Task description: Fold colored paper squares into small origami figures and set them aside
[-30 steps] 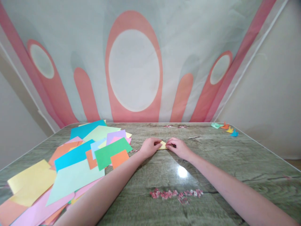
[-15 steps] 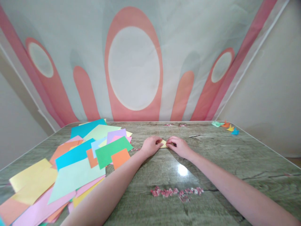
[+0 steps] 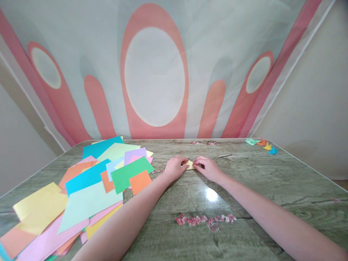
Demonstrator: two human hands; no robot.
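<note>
One yellow paper piece (image 3: 190,165) between both hands (image 3: 175,169) (image 3: 208,169)

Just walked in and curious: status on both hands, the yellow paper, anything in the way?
Left hand, right hand: both pinching small yellow paper. Paper partly hidden by both. Coloured sheets off left, not between the hands.

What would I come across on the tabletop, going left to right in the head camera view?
Heap of coloured sheets → left hand → small pale yellow paper → right hand → light green paper shape → orange paper shape → yellow paper shape → blue paper shape.
</note>
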